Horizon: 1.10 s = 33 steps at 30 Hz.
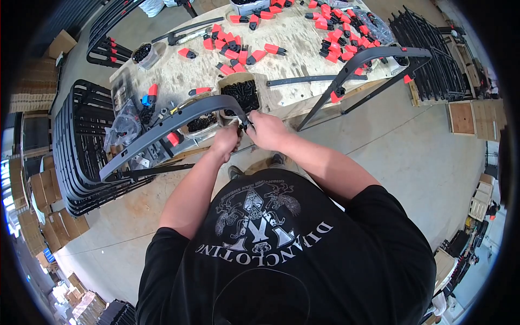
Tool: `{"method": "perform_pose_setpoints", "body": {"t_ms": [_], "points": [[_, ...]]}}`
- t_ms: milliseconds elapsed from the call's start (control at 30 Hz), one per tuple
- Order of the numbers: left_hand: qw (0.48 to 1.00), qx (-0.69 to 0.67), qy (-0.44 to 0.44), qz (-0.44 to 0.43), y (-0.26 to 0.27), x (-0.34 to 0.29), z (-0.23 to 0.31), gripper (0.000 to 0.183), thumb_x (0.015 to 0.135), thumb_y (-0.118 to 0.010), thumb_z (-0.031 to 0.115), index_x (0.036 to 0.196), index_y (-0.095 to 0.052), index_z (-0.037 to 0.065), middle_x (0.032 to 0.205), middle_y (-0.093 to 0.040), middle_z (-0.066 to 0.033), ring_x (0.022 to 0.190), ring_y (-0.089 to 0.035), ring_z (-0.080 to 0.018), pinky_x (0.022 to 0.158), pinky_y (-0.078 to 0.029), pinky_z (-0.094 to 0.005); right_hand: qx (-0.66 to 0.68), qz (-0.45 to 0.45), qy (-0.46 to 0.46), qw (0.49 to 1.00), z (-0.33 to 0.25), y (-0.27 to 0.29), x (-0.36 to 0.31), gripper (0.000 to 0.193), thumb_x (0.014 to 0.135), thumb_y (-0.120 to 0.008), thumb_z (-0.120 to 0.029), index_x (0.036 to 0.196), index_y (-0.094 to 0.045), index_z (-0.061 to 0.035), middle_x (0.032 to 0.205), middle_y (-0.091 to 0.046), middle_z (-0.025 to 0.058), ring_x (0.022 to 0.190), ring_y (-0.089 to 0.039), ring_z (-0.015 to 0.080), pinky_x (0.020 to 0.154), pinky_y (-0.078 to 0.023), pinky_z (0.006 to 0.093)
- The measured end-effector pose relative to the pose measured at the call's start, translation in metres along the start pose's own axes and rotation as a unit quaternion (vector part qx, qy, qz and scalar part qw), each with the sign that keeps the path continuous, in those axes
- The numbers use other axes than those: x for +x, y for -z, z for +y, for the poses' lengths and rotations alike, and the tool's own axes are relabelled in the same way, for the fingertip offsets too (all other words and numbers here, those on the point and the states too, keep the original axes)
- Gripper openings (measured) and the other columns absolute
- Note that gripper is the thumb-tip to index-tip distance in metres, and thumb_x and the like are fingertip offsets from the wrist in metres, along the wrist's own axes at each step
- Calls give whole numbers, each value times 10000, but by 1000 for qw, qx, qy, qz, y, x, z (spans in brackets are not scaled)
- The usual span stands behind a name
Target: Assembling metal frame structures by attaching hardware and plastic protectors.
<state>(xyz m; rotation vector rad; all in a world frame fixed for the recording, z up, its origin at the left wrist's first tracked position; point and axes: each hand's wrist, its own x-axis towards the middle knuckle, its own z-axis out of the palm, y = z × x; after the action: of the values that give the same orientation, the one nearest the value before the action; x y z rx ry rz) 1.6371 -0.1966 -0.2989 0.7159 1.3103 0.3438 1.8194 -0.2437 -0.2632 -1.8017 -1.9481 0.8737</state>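
Observation:
A black curved tube frame (181, 115) arches from the lower left over the table's near edge, its right end between my hands. My right hand (265, 131) is closed on that end, thumb and fingers pressed against the tube. Just beside it, my left hand (225, 142) is closed in a fist below the tube end; what lies inside its fingers is hidden. Right behind my hands stands an open box (258, 86) of black bolts (238, 96). A second container with small dark hardware (200, 123) sits under the arch.
Red-and-black plastic pieces (230, 46) lie scattered over the wooden table (292, 62). Another black frame (374, 53) leans over its right edge. Stacked black frames (73, 146) stand at left, more frames (428, 49) at far right. A flat black bar (309, 80) lies near the front edge.

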Motion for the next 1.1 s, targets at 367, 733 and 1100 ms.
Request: {"method": "perform_pose_setpoints", "body": {"t_ms": [367, 733, 1100], "points": [[992, 102, -79, 12, -8, -4, 6, 306, 1053, -506, 292, 960, -635, 30, 695, -568, -39, 589, -515, -137, 529, -405, -311, 2, 15, 10, 1000, -1, 0, -1, 246, 914, -623, -194, 993, -543, 25, 911, -675, 245, 875, -673, 441, 787, -529, 536], [959, 99, -239, 117, -20, 22, -55, 283, 1090, -460, 244, 1127, -623, 15, 792, -538, -3, 717, -465, -94, 630, -407, -281, -4, -32, -15, 999, -3, 4, 3, 273, 901, -656, -204, 1027, -553, 15, 955, -677, 261, 905, -664, 459, 792, -523, 539], [861, 265, -126, 415, 150, 1, -82, 394, 912, -656, 342, 1048, -701, -24, 998, -732, -252, 1003, -712, -348, 894, -537, -409, 511, -42, -214, 832, 110, -6, -58, 137, 964, -495, -86, 997, -608, -15, 742, -551, 39, 616, -512, 134, 530, -400, 298]]}}
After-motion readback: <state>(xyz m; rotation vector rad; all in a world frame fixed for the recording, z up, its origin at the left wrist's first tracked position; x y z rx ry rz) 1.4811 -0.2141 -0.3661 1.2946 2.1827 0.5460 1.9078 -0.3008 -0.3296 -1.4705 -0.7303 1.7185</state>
